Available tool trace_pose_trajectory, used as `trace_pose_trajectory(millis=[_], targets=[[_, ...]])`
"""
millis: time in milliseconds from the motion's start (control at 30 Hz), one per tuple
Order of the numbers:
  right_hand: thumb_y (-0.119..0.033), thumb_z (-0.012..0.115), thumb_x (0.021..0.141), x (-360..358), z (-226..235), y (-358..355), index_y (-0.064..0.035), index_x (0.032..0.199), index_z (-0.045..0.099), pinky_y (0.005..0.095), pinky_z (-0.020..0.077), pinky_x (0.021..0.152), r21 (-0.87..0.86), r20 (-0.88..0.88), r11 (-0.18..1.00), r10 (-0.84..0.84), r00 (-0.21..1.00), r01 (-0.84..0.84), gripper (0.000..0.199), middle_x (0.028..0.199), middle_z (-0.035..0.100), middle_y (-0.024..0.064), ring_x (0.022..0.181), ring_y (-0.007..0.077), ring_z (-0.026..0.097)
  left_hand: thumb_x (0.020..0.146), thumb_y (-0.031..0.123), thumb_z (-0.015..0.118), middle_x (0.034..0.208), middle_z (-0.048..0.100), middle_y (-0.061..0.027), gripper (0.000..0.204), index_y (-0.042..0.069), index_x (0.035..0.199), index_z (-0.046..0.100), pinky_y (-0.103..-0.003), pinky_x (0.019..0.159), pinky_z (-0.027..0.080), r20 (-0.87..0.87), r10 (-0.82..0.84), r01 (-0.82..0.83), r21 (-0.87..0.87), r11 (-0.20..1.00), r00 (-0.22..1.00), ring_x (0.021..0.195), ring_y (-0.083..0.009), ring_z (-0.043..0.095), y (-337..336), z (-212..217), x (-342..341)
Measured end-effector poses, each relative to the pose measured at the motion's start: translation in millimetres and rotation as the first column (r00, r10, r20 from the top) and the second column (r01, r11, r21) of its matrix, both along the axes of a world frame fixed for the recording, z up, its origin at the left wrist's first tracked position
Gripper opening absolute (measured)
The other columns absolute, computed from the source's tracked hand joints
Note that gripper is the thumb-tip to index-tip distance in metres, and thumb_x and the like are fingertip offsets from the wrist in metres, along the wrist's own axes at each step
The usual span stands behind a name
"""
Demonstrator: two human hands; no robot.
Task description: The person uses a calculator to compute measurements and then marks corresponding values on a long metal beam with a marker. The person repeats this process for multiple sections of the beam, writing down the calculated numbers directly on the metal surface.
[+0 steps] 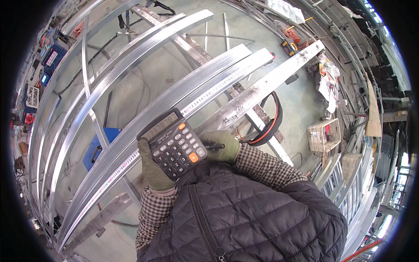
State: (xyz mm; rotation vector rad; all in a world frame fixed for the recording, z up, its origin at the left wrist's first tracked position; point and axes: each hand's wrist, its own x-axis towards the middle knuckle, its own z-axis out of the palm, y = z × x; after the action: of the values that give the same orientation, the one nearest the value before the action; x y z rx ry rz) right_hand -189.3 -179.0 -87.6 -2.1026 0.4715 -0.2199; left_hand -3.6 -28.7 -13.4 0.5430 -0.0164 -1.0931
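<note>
My left hand (153, 171), in a green work glove, grips a black desk calculator (176, 148) by its left side. The calculator is tilted, with its grey display at the upper left and orange and grey keys showing. At its right edge is my right hand (224, 144), also gloved in green, its fingers closed around a black pen (215, 147). Part of that hand is hidden behind the calculator. Beneath the calculator run long silvery metal profiles (196, 76), and a white measuring tape (214, 92) lies stretched along one of them.
A metal beam (270, 83) with handwritten marks crosses to the upper right. A black and orange strap loop (274, 124) hangs beside it. On the right stands a cream plastic basket (324, 135). Blue machines (53, 54) are at the far left, and a blue object (100, 146) shows beneath the profiles.
</note>
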Motion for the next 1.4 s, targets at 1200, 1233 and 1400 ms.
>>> trace_pose_trajectory(millis=[1200, 1233, 1400], targets=[[-0.017, 0.088, 0.087, 13, -31, -11, -0.0185, 0.155, 0.061, 0.0413, 0.0616, 0.103, 0.221, 0.277, 0.962, 0.099, 0.956, -0.164, 0.074, 0.132, 0.075, 0.0140, 0.119, 0.0342, 0.076, 0.115, 0.058, 0.052, 0.143, 0.070, -0.0224, 0.069, 0.001, 0.155, 0.055, -0.050, 0.100, 0.069, 0.032, 0.052, -0.054, 0.071, 0.996, 0.998, 0.124, -0.0342, 0.075, 0, 1, -20], [-0.017, 0.086, 0.089, 13, -30, -10, -0.0183, 0.155, 0.061, 0.0414, 0.0615, 0.103, 0.255, 0.247, 0.955, 0.085, 0.965, -0.149, 0.071, 0.132, 0.075, 0.0147, 0.120, 0.0342, 0.076, 0.115, 0.059, 0.052, 0.146, 0.069, -0.0227, 0.071, 0.001, 0.156, 0.055, -0.051, 0.104, 0.066, 0.031, 0.030, -0.031, 0.043, 0.999, 0.999, 0.127, -0.0349, 0.073, 1, 1, -18], [-0.018, 0.079, 0.096, 15, -26, -6, -0.0196, 0.155, 0.060, 0.0427, 0.0620, 0.099, 0.315, 0.190, 0.944, 0.038, 0.981, -0.097, 0.062, 0.126, 0.078, 0.0178, 0.116, 0.0352, 0.078, 0.114, 0.061, 0.053, 0.149, 0.066, -0.0245, 0.076, 0.000, 0.158, 0.053, -0.053, 0.109, 0.063, -0.023, -0.015, 0.014, -0.052, 0.999, 1.000, 0.131, -0.0369, 0.070, 0, 4, -17]])
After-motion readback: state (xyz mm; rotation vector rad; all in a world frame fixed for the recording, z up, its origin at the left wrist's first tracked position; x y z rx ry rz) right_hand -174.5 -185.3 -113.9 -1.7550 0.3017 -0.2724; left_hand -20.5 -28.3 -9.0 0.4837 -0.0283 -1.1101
